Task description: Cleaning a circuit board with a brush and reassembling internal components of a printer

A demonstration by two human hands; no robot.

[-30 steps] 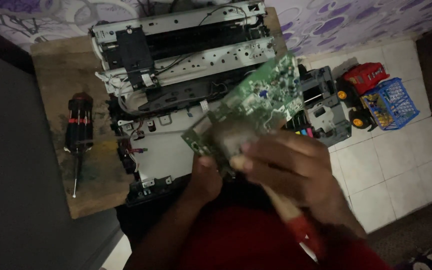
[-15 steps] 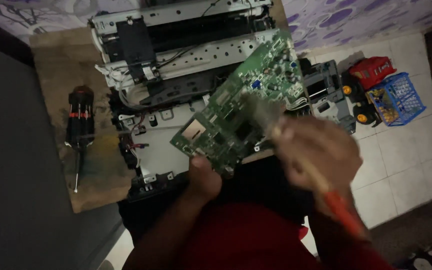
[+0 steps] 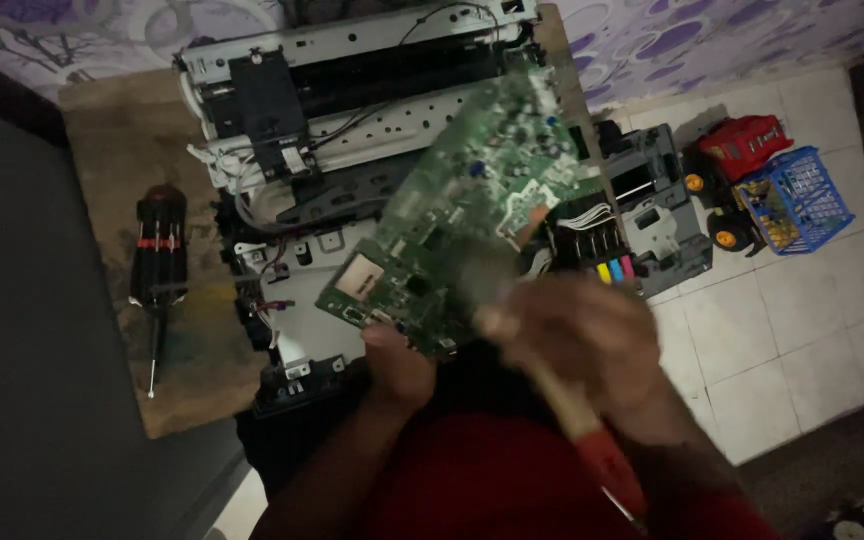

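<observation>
My left hand (image 3: 397,362) grips the near edge of a green circuit board (image 3: 462,210), held tilted above an opened printer (image 3: 352,120). My right hand (image 3: 582,335), blurred by motion, is closed on a brush with a wooden and red handle (image 3: 592,440); its bristle end (image 3: 477,280) lies against the board's lower right part. The brush head is smeared and hard to make out.
A black and red multi-bit screwdriver (image 3: 157,260) lies on the brown board at the left. An ink cartridge carriage (image 3: 642,215) sits right of the printer. A red toy truck (image 3: 742,150) and a blue basket (image 3: 797,200) stand on the white floor tiles.
The circuit board has stayed raised over the printer while my right hand with the brush swept down and right across it, then back toward the board's lower edge.
</observation>
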